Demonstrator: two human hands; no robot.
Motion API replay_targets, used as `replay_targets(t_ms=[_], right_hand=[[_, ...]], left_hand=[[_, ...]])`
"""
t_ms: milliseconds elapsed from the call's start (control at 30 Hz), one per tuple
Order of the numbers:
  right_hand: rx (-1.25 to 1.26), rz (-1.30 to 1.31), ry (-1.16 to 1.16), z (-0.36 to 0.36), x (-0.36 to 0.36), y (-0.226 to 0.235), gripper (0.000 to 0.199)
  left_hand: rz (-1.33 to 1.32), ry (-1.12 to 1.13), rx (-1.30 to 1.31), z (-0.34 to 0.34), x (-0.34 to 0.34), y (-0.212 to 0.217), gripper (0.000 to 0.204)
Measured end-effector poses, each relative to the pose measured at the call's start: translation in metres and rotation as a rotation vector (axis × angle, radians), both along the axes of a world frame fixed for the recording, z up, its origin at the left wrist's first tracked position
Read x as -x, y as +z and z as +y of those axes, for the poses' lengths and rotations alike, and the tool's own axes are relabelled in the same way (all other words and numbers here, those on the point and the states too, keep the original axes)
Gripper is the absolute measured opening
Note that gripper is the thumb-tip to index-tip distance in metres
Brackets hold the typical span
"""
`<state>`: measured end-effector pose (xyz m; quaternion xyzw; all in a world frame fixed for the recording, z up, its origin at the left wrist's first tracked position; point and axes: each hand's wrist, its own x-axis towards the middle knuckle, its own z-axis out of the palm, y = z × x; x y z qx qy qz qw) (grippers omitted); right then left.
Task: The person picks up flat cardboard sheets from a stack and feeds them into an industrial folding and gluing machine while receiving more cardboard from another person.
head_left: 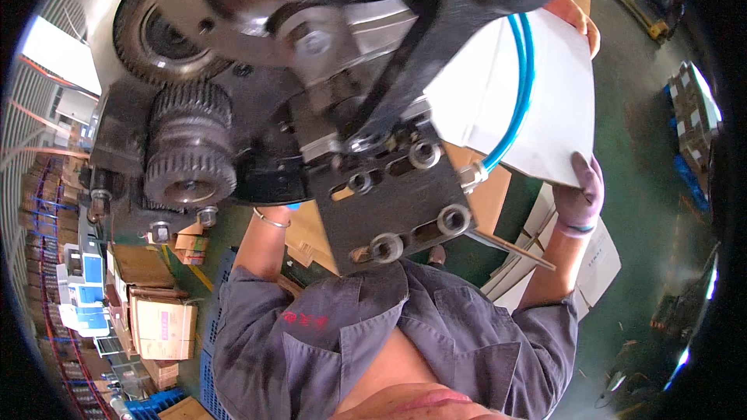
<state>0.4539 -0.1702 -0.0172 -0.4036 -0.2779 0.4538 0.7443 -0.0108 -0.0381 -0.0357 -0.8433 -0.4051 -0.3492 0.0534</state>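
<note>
A large white cardboard sheet [556, 89] reaches out from behind the black machine. My right hand [580, 194], in a purple-grey glove, is closed on its near right corner, thumb over the top face. Another person's hand [580, 19] is at the far right edge of the same sheet. My left forearm [262, 245], with a bangle at the wrist, goes up behind the machine head [389, 202], which hides that hand's fingers. A scrap of blue shows beside the wrist.
Metal gears [191, 144] and a slotted, bolted plate hang close in front of me. Blue air hoses [523, 85] loop down to a fitting. White flattened cartons [595, 264] lie low at the right. Brown boxes [163, 327] stand left; a loaded blue pallet [689, 159] is far right.
</note>
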Motion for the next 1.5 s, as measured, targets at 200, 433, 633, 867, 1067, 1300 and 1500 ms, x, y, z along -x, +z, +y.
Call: replay_targets(t_ms=[200, 433, 633, 867, 1067, 1300, 1500], right_hand=[[0.039, -0.072, -0.084, -0.064, 0.012, 0.001, 0.056], [0.020, 0.164, -0.220, -0.047, 0.053, 0.011, 0.024], [0.064, 0.083, -0.214, -0.052, 0.027, -0.032, 0.030], [-0.015, 0.234, 0.046, -0.037, 0.059, -0.015, 0.032], [0.049, -0.175, -0.132, -0.068, 0.080, 0.021, 0.032], [-0.181, -0.249, -0.378, -0.067, 0.104, -0.021, 0.058], [-0.026, 0.056, -0.519, -0.078, 0.075, -0.190, 0.051]], left_hand=[[-0.018, -0.139, 0.045, 0.016, -0.006, -0.026, 0.048], [0.060, -0.219, -0.150, 0.024, -0.013, -0.030, 0.043], [0.312, -0.144, 0.202, 0.044, 0.011, -0.022, 0.041], [0.047, -0.289, 0.114, 0.047, 0.005, -0.004, 0.051], [0.022, -0.188, 0.096, 0.034, 0.001, -0.003, 0.057], [-0.057, -0.329, -0.146, 0.035, -0.005, 0.018, 0.048], [0.142, -0.224, -0.233, 0.051, -0.009, 0.000, 0.042]])
